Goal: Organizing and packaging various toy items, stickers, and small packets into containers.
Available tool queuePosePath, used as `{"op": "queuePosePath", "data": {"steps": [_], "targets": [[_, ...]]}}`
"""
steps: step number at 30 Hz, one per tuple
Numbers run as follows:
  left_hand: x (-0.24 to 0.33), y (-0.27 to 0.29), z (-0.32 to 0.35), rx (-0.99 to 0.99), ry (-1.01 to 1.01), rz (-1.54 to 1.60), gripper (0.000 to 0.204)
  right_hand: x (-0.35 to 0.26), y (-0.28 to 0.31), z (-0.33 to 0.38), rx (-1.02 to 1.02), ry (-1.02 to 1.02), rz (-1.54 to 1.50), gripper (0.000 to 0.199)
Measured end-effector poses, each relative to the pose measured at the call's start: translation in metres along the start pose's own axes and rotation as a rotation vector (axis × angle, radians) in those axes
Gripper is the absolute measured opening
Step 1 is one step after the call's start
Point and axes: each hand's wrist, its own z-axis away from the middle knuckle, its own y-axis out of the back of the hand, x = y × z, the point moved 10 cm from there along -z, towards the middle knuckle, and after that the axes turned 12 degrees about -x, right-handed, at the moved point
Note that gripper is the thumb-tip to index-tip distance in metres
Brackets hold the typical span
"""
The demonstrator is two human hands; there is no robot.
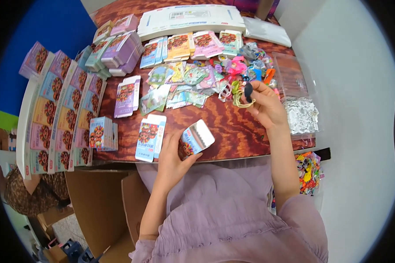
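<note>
My left hand [173, 153] holds a small colourful carton [196, 139] at the table's near edge, its open end with silver lining facing up. My right hand [263, 103] is raised over the right side of the table, pinching a small dark trinket with a yellowish elastic loop [245, 97]. A flat unfolded carton [150, 136] lies just left of my left hand. A heap of bright hair ties and trinkets [245, 65] sits beyond my right hand.
Loose picture cards [180, 85] are spread mid-table, flat cartons [188, 44] lie in a row behind, and filled boxes stand in rows [61, 118] at left. A clear tray [294, 79] and bag of white bits [300, 115] sit at right. An open cardboard box [101, 206] stands below the table.
</note>
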Motion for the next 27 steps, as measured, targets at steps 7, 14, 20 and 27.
{"op": "queuePosePath", "data": {"steps": [7,14,20,27], "targets": [[0.014,-0.003,0.002,-0.042,0.007,0.045,0.065,0.075,-0.051,0.023,-0.117,-0.281,0.296,0.01],[0.011,-0.004,0.013,-0.051,0.012,-0.018,0.065,0.057,-0.079,0.028,-0.143,-0.236,0.482,0.008],[0.014,-0.003,0.018,-0.052,-0.059,0.064,0.065,0.068,-0.092,0.031,-0.194,-0.277,0.202,0.011],[0.016,0.0,0.022,-0.046,-0.074,0.088,0.065,0.063,-0.097,0.036,-0.161,-0.258,0.187,0.011]]}}
